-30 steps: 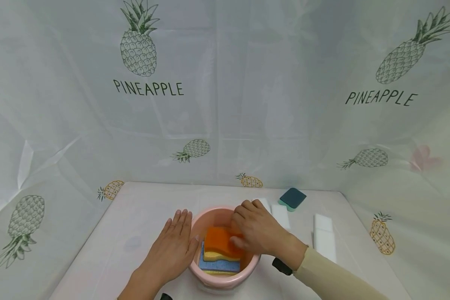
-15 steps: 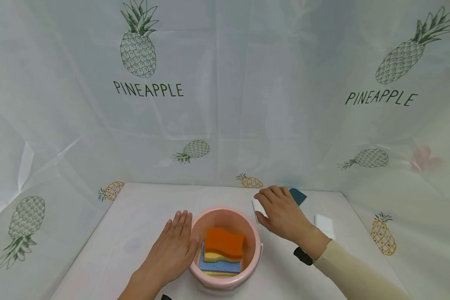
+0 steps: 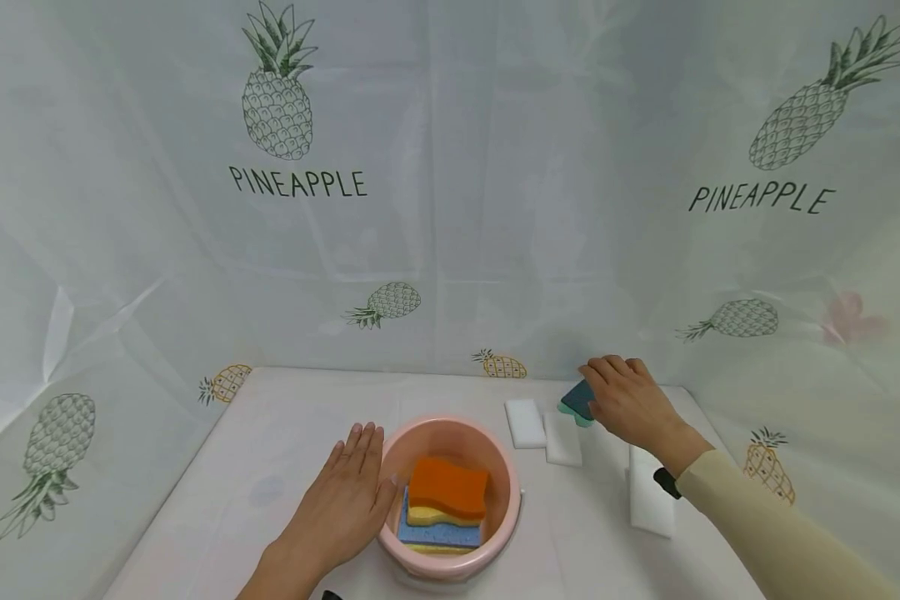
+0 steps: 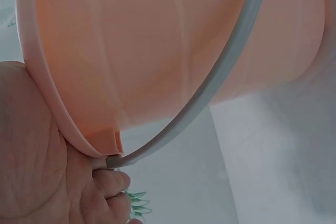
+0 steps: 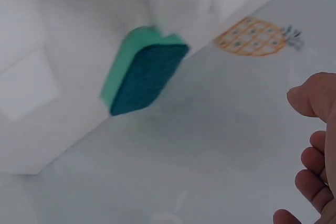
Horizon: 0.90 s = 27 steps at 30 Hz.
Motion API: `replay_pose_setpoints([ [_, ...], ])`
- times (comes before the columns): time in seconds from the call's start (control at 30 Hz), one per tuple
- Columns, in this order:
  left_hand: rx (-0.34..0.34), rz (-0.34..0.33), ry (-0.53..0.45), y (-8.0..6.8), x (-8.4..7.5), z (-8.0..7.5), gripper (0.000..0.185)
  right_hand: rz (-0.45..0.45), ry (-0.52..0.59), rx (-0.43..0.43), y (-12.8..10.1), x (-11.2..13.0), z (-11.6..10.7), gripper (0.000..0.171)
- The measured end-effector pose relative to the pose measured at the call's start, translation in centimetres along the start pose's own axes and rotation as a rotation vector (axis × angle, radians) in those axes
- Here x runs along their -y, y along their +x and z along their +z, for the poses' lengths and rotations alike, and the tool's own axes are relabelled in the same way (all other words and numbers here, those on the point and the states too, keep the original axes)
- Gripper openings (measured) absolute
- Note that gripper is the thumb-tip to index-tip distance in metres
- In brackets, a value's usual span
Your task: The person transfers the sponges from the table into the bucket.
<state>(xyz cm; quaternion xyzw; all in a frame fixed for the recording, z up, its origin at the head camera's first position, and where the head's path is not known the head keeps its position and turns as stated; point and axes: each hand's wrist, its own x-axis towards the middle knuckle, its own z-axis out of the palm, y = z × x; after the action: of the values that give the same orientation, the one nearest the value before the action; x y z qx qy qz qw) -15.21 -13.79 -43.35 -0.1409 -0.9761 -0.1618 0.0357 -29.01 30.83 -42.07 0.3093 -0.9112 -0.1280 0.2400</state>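
With straight fingers, my left hand (image 3: 341, 504) rests on the left side of a pink bucket (image 3: 438, 570). In the left wrist view its palm touches the rim of the bucket (image 4: 73, 136) near the grey handle (image 4: 210, 87). Inside the bucket an orange-and-yellow sponge (image 3: 447, 486) lies on a blue-and-yellow sponge (image 3: 438, 535). My right hand (image 3: 630, 404) is above the right part of a green sponge (image 3: 574, 402) with a dark scouring side, partly covering it in the head view. The right wrist view shows that sponge (image 5: 142, 80) apart from my relaxed thumb and fingers, which hold nothing.
Two white sponge blocks (image 3: 525, 423) lie between the bucket and the green sponge. More white blocks (image 3: 651, 504) lie at the right, partly behind my right forearm. A pineapple-print curtain (image 3: 510, 208) rises behind the white table (image 3: 307, 400).
My right hand has left the bucket, moved right past the white blocks and come over the green sponge. The orange sponge stays in the bucket. My left hand has not moved.
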Motion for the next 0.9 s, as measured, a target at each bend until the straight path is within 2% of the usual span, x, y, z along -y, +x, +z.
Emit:
replay_pose_setpoints([
  [0.23, 0.005, -0.003, -0.002, -0.1, 0.1, -0.1, 0.068, -0.01, -0.083, 0.123, -1.2, -2.7, 2.3, 0.062],
  [0.43, 0.004, 0.001, -0.008, -0.1, 0.1, -0.1, 0.067, -0.017, -0.091, 0.169, -1.5, -4.3, 4.1, 0.061],
  [0.73, 0.011, -0.003, -0.004, 0.0, 0.4, -0.1, 0.067, -0.024, -0.082, 0.253, -1.2, -5.3, 7.6, 0.055],
  [0.9, 0.018, -0.006, -0.017, -0.1, 0.3, 0.0, 0.067, -0.058, -0.103, 0.277, -1.2, -5.4, 9.3, 0.058],
])
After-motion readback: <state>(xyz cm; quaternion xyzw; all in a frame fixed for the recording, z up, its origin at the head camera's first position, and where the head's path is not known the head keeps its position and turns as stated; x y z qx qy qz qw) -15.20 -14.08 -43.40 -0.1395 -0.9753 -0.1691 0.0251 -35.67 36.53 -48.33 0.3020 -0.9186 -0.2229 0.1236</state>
